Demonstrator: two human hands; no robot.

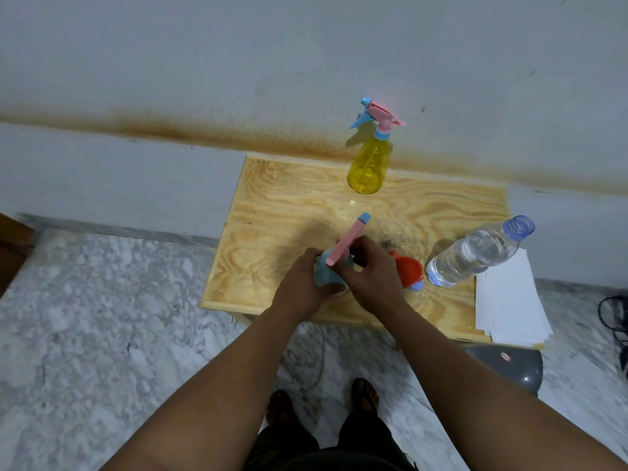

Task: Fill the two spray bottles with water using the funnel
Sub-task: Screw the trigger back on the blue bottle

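A blue spray bottle (pixel 324 273) stands near the front of the wooden table (pixel 272 212); my left hand (pixel 300 283) wraps its body. My right hand (pixel 368 271) grips its pink spray head (pixel 346 241) at the neck. A yellow spray bottle (pixel 368 166) with a pink and blue head stands upright at the table's back edge. The orange funnel (pixel 407 268) lies on the table just right of my right hand, partly hidden by it. An uncapped clear water bottle (pixel 475 254) stands to the right of the funnel.
A stack of white paper (pixel 509 300) overhangs the table's right front corner. A small blue cap (pixel 418 285) lies by the funnel. A grey round object (pixel 509 367) sits on the marble floor under the table's right side. The wall runs right behind the table.
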